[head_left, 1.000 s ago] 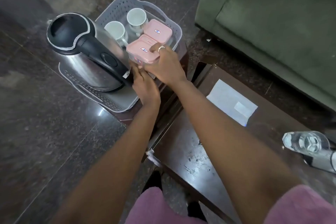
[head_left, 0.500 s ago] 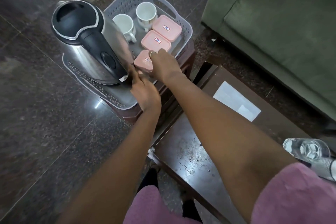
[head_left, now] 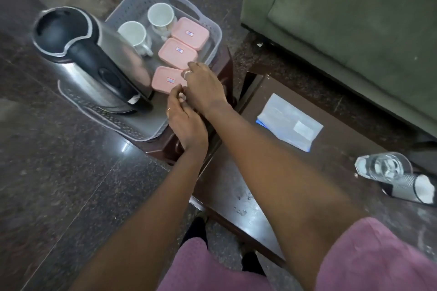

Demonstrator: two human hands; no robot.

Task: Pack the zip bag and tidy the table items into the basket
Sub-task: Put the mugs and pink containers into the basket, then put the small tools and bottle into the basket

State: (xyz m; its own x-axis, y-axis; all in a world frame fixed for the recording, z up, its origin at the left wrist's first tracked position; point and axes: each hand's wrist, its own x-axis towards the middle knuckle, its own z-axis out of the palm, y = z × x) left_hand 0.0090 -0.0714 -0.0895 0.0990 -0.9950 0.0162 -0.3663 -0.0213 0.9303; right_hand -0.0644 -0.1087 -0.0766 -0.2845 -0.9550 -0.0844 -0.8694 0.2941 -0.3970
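While a person in pink clothing bends over a grey perforated plastic basket (head_left: 133, 6), both hands meet at its near right corner. The basket sits on a small dark wooden desk (head_left: 224, 69) and holds a stainless steel kettle with a black lid and handle (head_left: 78, 54), two white ceramic mugs (head_left: 132, 34) (head_left: 160, 15) and three pink rectangular lidded containers. The containers stand in a row along the right side: the farthest (head_left: 190, 33), the middle one (head_left: 177, 49) and the nearest (head_left: 165, 79).

The right hand (head_left: 203, 87), a ring on one finger, lies over the right edge of the nearest container with its fingers (head_left: 192, 65) bent downward. Whether they grasp the box or merely rest on it cannot be told. The left hand (head_left: 184, 120) hovers just beside that container's near corner, its fingers (head_left: 181, 98) loosely curled and holding nothing that can be seen.

The clear zip bag with a blue edge and a white label (head_left: 289, 121) lies flat on a larger dark wooden desk (head_left: 260, 172), well apart from the basket. Near that desk's right end a clear glass tumbler (head_left: 383, 168) lies on its side, touching a black-and-white striped object (head_left: 411, 188) that is too blurred to identify. A green upholstered sofa (head_left: 354, 19) stands behind, on a dark polished stone floor (head_left: 59, 184).
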